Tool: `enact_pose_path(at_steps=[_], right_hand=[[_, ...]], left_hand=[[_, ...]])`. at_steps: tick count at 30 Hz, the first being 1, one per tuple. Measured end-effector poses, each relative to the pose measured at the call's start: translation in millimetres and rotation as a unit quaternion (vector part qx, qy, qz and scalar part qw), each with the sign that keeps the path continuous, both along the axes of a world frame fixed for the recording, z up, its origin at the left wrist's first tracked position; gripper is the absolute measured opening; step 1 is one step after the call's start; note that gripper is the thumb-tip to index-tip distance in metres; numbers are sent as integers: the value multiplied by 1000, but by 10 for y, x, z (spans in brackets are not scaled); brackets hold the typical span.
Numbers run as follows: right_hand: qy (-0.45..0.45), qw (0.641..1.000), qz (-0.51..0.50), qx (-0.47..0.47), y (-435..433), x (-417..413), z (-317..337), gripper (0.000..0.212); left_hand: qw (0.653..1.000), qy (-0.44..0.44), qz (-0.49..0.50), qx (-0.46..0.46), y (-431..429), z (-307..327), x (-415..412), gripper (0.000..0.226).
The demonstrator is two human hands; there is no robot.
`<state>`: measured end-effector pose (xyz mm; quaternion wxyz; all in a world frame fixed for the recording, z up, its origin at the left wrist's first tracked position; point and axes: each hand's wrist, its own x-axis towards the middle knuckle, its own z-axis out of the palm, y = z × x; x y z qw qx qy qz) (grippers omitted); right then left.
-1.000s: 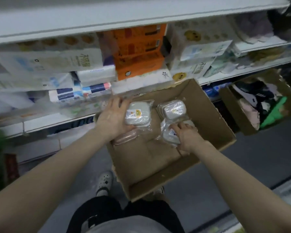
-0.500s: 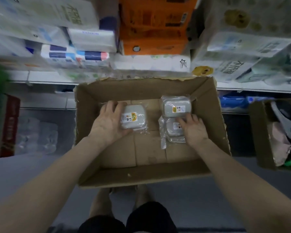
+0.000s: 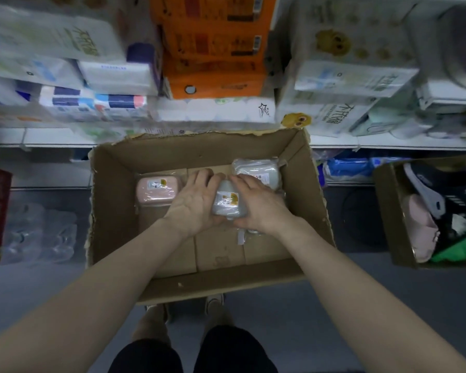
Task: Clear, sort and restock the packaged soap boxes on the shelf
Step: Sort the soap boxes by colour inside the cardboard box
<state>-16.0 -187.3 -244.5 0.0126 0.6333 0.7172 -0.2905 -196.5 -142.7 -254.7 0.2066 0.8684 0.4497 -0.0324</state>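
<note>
Sorting seems to be midway, as far as I can judge: every soap box in sight lies in the carton (image 3: 113,211), and I can make out none on the shelf (image 3: 388,143), so the restocking looks not yet done. The shelf beyond the fingertips carries tissue packs (image 3: 342,79) and an orange pack (image 3: 215,49).

The left hand (image 3: 197,203) and right hand (image 3: 258,205) grip the grey box (image 3: 228,201) between them, low over the carton floor. The left fingers (image 3: 203,179) lie along its left side, the right fingers (image 3: 242,181) over its right side, and the thumbs curl at its near edge. Whether it rests on the cardboard or is just lifted I cannot tell.

A pink box (image 3: 156,188) in clear wrap lies just left of the left fingers, against the carton's left wall. A pale box (image 3: 257,170) sits just beyond the right fingertips, in the far right corner. Loose clear wrap (image 3: 241,236) shows under the right wrist, and whether it covers another box is hidden. The near half of the carton is bare cardboard.

Well to the right of the right hand a second carton (image 3: 385,211) stands on the floor, holding mixed goods in pink, black and green
</note>
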Motion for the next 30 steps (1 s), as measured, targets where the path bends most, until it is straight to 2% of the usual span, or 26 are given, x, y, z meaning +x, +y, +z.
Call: enact_pose_path(at_steps=[3, 5, 10, 14, 20, 25, 30], right_hand=[[-15, 999, -35, 16, -53, 147, -95, 99], [-38, 997, -56, 24, -73, 350, -127, 97], [-104, 991, -54, 67, 109, 775, -204, 96], [-150, 987, -31, 43, 344, 845, -451, 95], [-198, 979, -41, 37, 425, 762, -621, 99], [-210, 977, -13, 24, 430, 738, -402, 102], [-227, 965, 62, 114, 514, 499, 107, 88]], left_hand=[[1000, 7, -24, -7, 73, -16, 88, 113], [999, 41, -23, 25, 225, -10, 101, 118], [981, 142, 40, 127, 650, -26, 55, 107], [974, 189, 49, 118, 771, -136, 23, 103], [974, 187, 50, 119, 782, -166, 35, 102], [980, 176, 40, 86, 777, -27, -44, 98], [989, 126, 26, 74, 695, 315, -276, 87]])
